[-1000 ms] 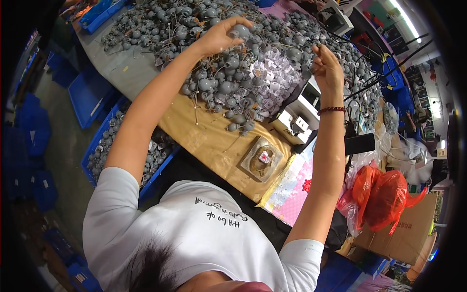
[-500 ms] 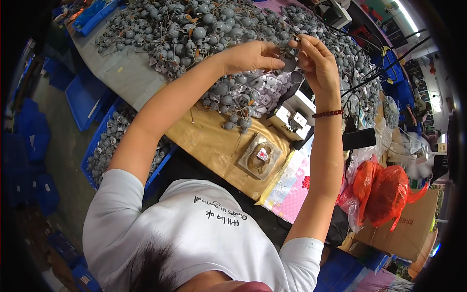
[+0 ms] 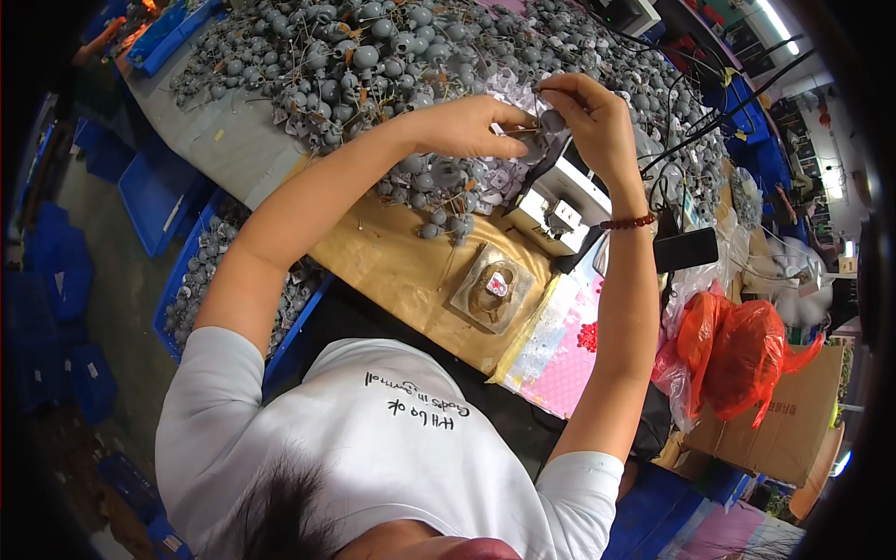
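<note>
Both my hands meet over the far middle of the table, at the edge of a large heap of grey ball-shaped parts (image 3: 366,58). Between them is one grey ball part (image 3: 553,121). My left hand (image 3: 467,128) has its thumb and fingers curled against this part from the left, with a thin stem or wire near the fingertips. My right hand (image 3: 595,117) comes over from the right, thumb and forefinger pinched on a tiny dark thing just above the ball, too small to name. Its other fingers are partly hidden.
Below my hands stands a small white device (image 3: 563,224) with an open top. Nearer me lies a square block (image 3: 489,287) with a ring-shaped recess. A blue crate (image 3: 173,313) of grey parts sits left. A phone (image 3: 686,259), black cables and red plastic bags (image 3: 747,359) are right.
My right hand has shifted a little left and down, its pinch now nearer the left hand. My left hand has moved slightly left and down. The whole view has shifted slightly.
</note>
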`<state>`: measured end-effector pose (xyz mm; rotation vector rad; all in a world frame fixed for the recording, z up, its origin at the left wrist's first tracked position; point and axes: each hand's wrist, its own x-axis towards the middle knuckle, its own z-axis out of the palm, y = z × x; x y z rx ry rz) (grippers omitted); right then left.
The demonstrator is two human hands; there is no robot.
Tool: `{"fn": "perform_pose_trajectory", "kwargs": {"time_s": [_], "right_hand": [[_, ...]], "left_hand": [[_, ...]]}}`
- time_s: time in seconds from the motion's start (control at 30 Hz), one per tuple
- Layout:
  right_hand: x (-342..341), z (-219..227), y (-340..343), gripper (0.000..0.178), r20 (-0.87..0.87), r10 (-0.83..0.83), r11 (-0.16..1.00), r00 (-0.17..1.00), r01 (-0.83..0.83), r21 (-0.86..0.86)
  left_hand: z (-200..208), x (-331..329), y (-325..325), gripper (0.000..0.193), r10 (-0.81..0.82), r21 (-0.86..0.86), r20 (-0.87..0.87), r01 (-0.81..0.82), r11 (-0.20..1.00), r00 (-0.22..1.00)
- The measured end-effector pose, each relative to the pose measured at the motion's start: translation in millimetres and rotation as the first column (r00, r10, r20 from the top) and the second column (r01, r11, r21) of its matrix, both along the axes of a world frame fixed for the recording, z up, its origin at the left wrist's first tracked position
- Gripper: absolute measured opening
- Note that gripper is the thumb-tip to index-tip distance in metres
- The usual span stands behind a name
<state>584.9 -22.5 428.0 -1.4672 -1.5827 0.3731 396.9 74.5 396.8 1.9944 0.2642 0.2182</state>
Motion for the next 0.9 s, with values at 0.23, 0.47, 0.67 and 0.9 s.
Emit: {"fn": "perform_pose_trajectory", "kwargs": {"time_s": [0.23,0.47,0.67,0.9], "right_hand": [[27,-30,-6,0.014,-0.278,-0.092,0.918,0.956,-0.027,-0.397],[-1,-70,-3,0.014,-0.337,-0.107,0.928,0.935,-0.028,-0.372],[-8,-78,-14,0.007,-0.327,-0.081,0.966,0.942,-0.007,-0.259],[-9,-99,-43,0.009,-0.204,-0.167,0.975,0.965,0.131,-0.179]], "left_hand": [[-20,-2,15,0.037,0.127,0.087,0.092,-0.136,0.987,0.988],[-40,5,12,0.013,0.096,0.552,0.023,-0.092,0.828,0.995],[-44,5,11,0.014,0.154,0.545,0.091,-0.179,0.819,0.984],[-36,11,8,0.018,0.3,0.39,0.136,-0.329,0.86,0.944]]}}
